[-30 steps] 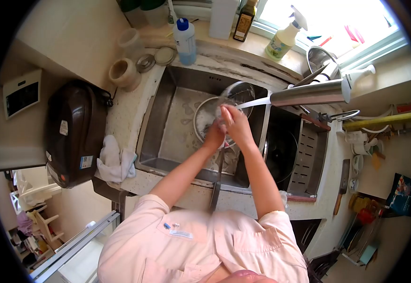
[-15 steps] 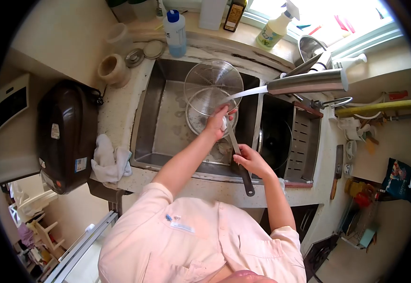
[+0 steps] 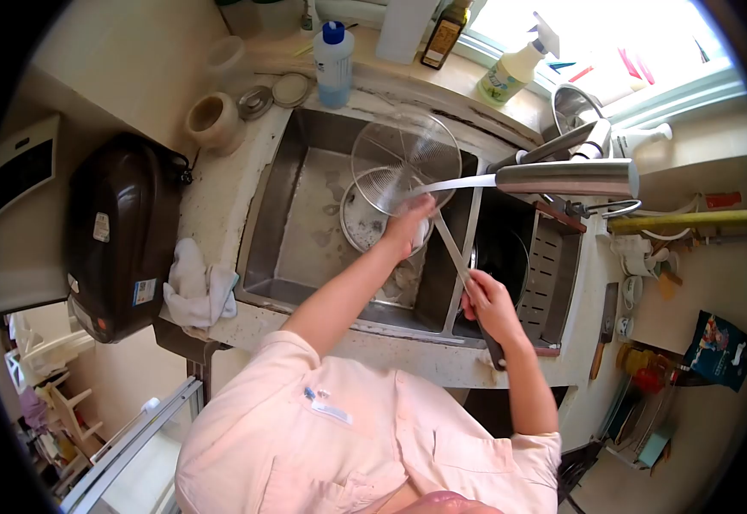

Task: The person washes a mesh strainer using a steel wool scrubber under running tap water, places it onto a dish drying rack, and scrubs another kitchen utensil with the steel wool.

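Note:
A round wire-mesh strainer [image 3: 406,163] with a long dark handle is held tilted over the steel sink [image 3: 305,214], under a stream of water from the steel tap [image 3: 562,177]. My right hand [image 3: 487,301] grips the strainer's handle near the sink's front edge. My left hand [image 3: 408,227] presses a white cloth or sponge against the lower rim of the mesh. A round white-rimmed dish [image 3: 363,224] lies in the sink below the strainer.
A dark appliance [image 3: 121,236] and a white rag [image 3: 195,287] sit left of the sink. A blue-capped bottle [image 3: 334,64], a spray bottle [image 3: 512,70] and a ceramic jar [image 3: 212,122] line the back ledge. A slotted rack [image 3: 553,265] and a dark pot fill the right basin.
My right hand left the strainer bowl, took the handle and drew it right and toward me. The strainer rose and tilted up. My left hand stays at the mesh.

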A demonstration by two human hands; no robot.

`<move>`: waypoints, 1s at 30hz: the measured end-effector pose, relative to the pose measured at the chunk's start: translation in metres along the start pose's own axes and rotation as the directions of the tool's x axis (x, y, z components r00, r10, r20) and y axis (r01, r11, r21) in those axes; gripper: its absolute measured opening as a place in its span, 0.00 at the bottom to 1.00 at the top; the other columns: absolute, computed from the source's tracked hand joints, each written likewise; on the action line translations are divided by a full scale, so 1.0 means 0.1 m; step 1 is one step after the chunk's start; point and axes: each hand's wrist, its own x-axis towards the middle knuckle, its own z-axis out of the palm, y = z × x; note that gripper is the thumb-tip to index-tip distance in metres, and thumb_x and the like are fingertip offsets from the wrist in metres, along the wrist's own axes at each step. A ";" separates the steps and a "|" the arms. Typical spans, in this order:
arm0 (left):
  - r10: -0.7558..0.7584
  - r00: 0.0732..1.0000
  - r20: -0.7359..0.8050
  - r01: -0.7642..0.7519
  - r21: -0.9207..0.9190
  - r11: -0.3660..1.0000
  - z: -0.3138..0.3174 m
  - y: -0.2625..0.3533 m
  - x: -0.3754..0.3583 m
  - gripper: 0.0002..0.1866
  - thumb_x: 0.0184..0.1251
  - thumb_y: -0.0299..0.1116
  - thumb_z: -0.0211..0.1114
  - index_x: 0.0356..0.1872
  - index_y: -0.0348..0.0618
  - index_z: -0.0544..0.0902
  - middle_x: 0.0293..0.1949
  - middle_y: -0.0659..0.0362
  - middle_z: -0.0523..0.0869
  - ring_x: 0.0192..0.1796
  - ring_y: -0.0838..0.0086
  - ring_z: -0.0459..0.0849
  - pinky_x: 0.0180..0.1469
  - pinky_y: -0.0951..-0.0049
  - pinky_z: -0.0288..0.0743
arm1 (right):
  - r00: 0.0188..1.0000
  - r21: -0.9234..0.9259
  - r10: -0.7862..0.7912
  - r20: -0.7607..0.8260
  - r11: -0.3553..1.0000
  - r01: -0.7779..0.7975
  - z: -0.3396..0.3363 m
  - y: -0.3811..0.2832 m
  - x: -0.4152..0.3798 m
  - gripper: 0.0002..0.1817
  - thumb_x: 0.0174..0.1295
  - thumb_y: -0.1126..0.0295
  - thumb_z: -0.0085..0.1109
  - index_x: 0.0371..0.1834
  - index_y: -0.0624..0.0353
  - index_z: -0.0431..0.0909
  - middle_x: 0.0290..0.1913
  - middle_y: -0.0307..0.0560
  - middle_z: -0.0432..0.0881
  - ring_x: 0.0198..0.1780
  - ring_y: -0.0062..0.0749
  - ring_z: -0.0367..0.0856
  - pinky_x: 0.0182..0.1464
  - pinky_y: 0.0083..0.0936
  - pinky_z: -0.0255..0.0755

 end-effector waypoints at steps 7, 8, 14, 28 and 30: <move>-0.224 0.925 0.308 0.219 0.051 0.974 -0.60 0.37 -0.61 0.29 0.61 0.38 0.61 0.62 0.45 0.63 0.50 0.55 0.80 0.35 0.82 0.78 0.27 0.85 0.68 | 0.891 0.011 0.336 0.304 0.935 -0.356 -0.56 -0.69 -0.41 0.09 0.69 0.72 0.41 0.40 0.66 0.71 0.23 0.37 0.71 0.23 0.18 0.69 0.26 0.16 0.67; -0.267 0.884 0.384 0.300 -0.028 0.954 -0.74 0.43 -0.59 0.32 0.60 0.38 0.61 0.64 0.43 0.60 0.50 0.53 0.80 0.36 0.82 0.79 0.27 0.86 0.68 | 0.873 -0.056 0.351 0.338 0.934 -0.354 -0.64 -0.77 -0.46 0.09 0.69 0.72 0.41 0.41 0.66 0.71 0.24 0.37 0.72 0.23 0.18 0.70 0.27 0.15 0.68; -0.255 0.902 0.347 0.016 0.564 0.825 -0.79 0.85 -0.26 0.26 0.57 0.33 0.60 0.60 0.42 0.68 0.45 0.55 0.83 0.36 0.80 0.80 0.30 0.82 0.71 | 0.767 -0.205 0.529 0.363 0.849 -0.488 -0.72 -1.20 -0.62 0.10 0.69 0.73 0.40 0.41 0.67 0.72 0.25 0.37 0.73 0.25 0.18 0.71 0.30 0.17 0.69; 0.391 0.843 0.369 -0.498 0.809 0.311 -0.09 0.77 0.27 0.14 0.54 0.43 0.67 0.31 0.40 0.85 0.21 0.60 0.83 0.24 0.82 0.78 0.29 0.79 0.69 | 0.909 -0.399 0.371 0.191 0.875 -0.274 -0.63 -1.46 -0.85 0.19 0.63 0.79 0.41 0.58 0.67 0.66 0.20 0.39 0.73 0.21 0.18 0.71 0.27 0.18 0.68; 0.329 0.892 0.311 -0.417 0.847 0.330 -0.10 0.87 0.25 0.14 0.55 0.42 0.68 0.30 0.40 0.85 0.22 0.61 0.83 0.26 0.82 0.78 0.29 0.80 0.69 | 0.923 -0.432 0.341 0.176 0.870 -0.239 -0.58 -1.45 -0.86 0.20 0.63 0.79 0.41 0.60 0.67 0.65 0.20 0.39 0.73 0.21 0.18 0.71 0.27 0.18 0.68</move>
